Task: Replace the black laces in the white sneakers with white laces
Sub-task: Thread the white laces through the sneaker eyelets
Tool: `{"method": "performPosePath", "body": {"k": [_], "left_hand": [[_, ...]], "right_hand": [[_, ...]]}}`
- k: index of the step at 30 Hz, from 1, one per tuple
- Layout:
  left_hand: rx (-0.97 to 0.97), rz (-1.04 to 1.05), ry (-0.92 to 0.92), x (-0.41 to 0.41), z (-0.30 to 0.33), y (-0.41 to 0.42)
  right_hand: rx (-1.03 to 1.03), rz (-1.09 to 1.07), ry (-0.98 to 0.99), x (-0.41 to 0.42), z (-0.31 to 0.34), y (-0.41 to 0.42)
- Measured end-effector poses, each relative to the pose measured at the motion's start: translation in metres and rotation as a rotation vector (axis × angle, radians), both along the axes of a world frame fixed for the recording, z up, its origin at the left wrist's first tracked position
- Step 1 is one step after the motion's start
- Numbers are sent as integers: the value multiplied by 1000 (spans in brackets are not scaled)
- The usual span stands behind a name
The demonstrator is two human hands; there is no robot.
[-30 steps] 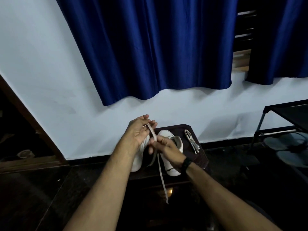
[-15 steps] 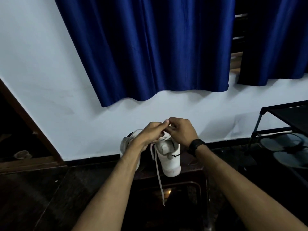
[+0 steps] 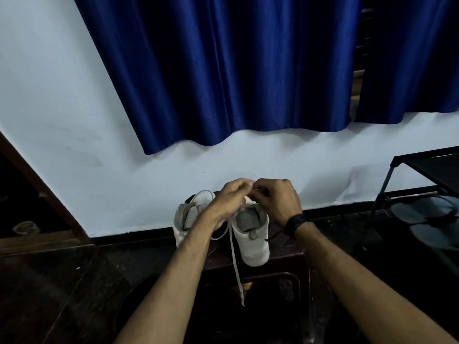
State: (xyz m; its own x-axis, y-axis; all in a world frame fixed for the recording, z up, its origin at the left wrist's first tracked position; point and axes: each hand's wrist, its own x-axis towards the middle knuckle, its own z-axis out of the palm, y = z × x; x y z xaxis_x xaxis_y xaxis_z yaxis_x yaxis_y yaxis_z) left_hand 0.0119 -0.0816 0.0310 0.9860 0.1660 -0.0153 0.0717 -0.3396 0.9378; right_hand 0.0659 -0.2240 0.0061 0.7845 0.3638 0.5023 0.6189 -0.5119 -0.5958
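A dark brown plastic stool (image 3: pixel 295 263) serves as the worktop, standing on a dark floor against a pale wall under long blue curtains (image 3: pixel 223 70). Two white sneakers sit on it: the right white sneaker (image 3: pixel 253 242) heel toward the camera, the left white sneaker (image 3: pixel 185 219) just beside it and partly hidden by the forearm. A flat white lace (image 3: pixel 236 266) hangs from the right sneaker's top down past the stool's front edge. The left hand (image 3: pixel 232 197) and right hand (image 3: pixel 278 198) meet above that sneaker, each grip pinched closed on the lace end. A black wristband (image 3: pixel 295 222) circles the right wrist. A black metal rack (image 3: pixel 422 184) stands at the right.
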Motion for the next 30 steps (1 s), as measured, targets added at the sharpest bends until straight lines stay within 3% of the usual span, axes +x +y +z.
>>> {"method": "performPosePath", "body": {"k": [4,10,13,17,24,30], "left_hand": [[359,68,43,13,-16,5],[472,341,-47,16,-39,11],[594,308,-83,18,-51,-3],[896,331,-142,19,-68,-12],[928,385,-216,21,-77,-12],[877,358,-276,28,-86,-10]], "right_hand": [[6,-83,51,5,-10,2],[-125,-151,342,19,-57,5],[-17,-200,467,17,-67,8],[205,-208,636,18,-72,5],[602,39,991,25,-79,-3],[691,142,1173,29,-79,-14]]}}
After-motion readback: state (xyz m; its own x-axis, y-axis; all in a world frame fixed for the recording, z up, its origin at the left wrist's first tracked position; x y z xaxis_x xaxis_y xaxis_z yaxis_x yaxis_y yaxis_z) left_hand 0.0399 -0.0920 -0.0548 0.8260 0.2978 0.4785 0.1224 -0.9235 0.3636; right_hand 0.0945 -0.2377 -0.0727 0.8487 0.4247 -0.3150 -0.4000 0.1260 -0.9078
